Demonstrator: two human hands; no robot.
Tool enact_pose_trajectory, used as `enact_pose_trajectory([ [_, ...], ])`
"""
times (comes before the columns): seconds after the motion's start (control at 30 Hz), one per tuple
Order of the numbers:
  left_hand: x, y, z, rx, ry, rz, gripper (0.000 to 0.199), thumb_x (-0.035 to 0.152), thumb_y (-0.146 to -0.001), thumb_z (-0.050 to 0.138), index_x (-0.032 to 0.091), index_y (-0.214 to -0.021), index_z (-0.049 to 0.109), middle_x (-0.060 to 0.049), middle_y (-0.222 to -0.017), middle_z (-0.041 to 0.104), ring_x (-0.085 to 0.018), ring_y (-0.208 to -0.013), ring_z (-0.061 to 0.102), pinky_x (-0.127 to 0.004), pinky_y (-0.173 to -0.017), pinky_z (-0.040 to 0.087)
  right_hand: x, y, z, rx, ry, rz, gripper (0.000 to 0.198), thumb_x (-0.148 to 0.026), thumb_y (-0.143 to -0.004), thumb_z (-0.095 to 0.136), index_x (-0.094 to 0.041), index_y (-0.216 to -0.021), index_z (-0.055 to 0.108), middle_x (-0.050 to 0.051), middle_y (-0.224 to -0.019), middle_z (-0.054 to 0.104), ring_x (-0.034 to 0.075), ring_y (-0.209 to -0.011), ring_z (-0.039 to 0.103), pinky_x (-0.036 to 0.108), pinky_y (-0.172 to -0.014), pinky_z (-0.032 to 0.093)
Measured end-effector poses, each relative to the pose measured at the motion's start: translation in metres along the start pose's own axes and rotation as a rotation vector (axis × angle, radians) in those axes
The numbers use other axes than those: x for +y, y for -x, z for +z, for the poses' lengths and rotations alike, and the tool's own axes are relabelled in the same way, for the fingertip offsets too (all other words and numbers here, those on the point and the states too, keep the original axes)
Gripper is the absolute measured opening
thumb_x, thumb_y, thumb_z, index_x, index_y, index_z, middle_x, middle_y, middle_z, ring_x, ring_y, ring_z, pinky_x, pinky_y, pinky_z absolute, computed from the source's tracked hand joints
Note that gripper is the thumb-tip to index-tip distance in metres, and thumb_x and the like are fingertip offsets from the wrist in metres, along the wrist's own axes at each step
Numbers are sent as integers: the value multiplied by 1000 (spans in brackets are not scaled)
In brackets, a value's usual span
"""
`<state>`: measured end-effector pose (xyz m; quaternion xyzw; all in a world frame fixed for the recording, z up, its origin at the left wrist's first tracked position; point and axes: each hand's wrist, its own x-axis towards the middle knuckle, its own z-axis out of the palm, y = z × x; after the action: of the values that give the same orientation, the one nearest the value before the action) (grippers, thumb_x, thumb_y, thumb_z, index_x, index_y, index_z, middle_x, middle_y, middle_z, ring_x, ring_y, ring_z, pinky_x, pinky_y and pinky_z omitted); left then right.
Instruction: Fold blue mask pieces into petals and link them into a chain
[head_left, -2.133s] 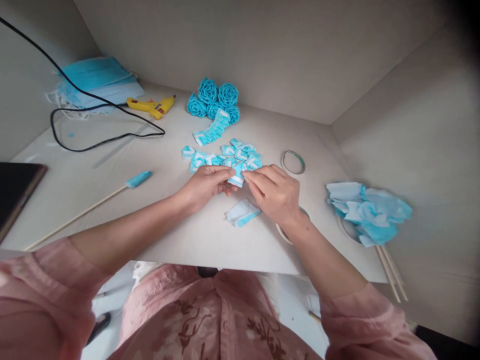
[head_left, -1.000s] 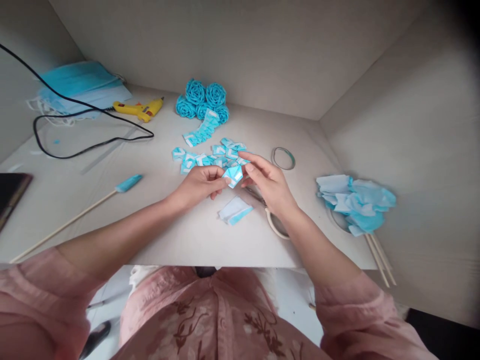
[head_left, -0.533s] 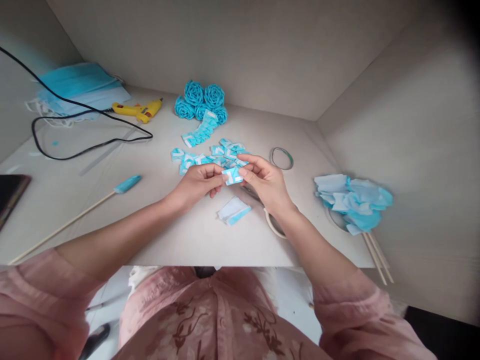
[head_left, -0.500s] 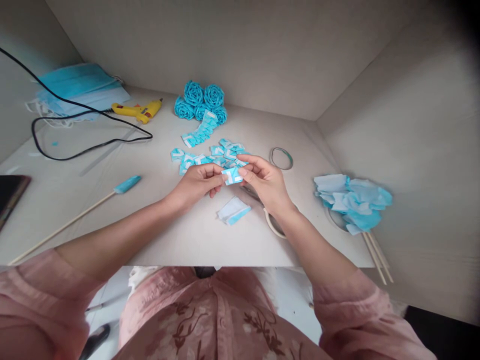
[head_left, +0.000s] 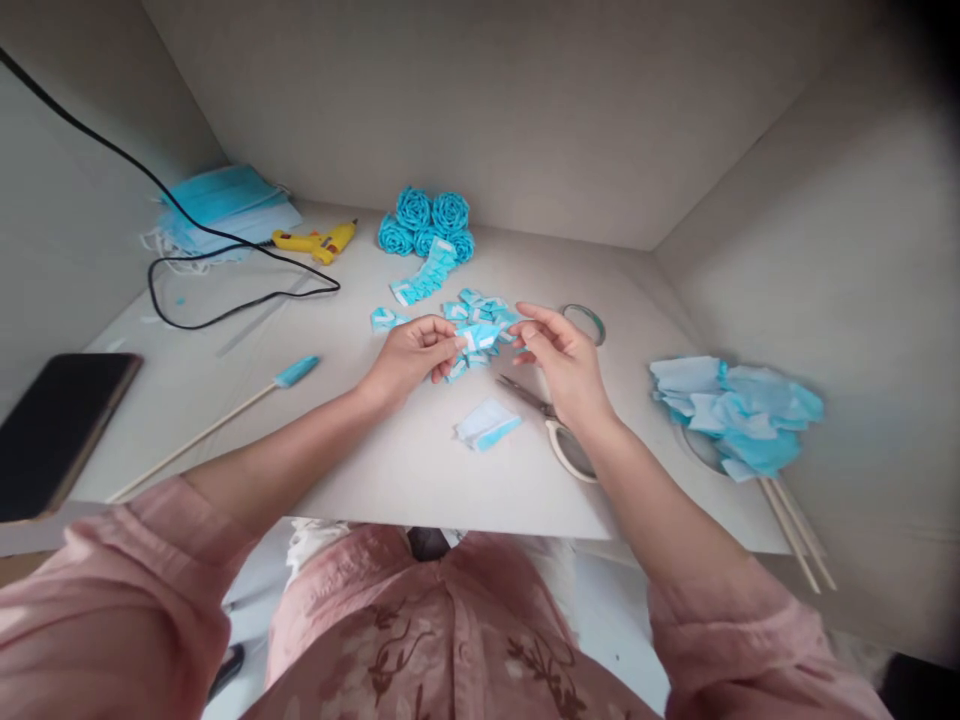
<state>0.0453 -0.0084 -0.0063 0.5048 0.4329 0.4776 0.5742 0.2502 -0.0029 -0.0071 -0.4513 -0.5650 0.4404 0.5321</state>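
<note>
1. at center, above the table [head_left: 420, 485]: a folded blue-and-white piece [head_left: 482, 338], pinched at its near-left end between thumb and curled fingers of the left hand [head_left: 414, 355].
2. just right of the folded piece: the right hand [head_left: 564, 355], index finger raised, fingers loosely spread; not possible to tell from this view whether touching the far end of the piece.
3. behind and below the held piece: a cluster of small folded pieces [head_left: 471, 304], partly hidden by it; near the left hand, slightly apart, a single folded piece [head_left: 384, 319].
4. beyond the cluster: a pleated strip [head_left: 427, 272], lying against five blue rosettes [head_left: 415, 209], two stacked upon three.
5. beneath the right hand, in part: scissors [head_left: 548, 409] with pale handles; to their left, a flat cut strip [head_left: 487, 425]; farther back, a thin ring [head_left: 601, 326].
6. at left: a stack of face masks [head_left: 225, 195], a yellow glue gun [head_left: 315, 242] with looped black cord [head_left: 169, 322], a blue-tipped stick [head_left: 217, 421], a dark phone [head_left: 66, 430].
7. at right: crumpled mask material [head_left: 750, 410]; below, bare sticks [head_left: 787, 530], projecting past the table edge.
</note>
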Motion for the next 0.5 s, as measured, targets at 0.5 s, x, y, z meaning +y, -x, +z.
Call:
enact_pose_trajectory([
  [0.5,2,1,1,-19,-138,236,24,21,-74,61,14,-97,63,2,-67,63,-7,-48,52,-18,-43,42,19,-25,-28,12,243,-126,33,-41,-81,66,-21,-106,72,4,-96,73,16,-77,65,29,-68,55],
])
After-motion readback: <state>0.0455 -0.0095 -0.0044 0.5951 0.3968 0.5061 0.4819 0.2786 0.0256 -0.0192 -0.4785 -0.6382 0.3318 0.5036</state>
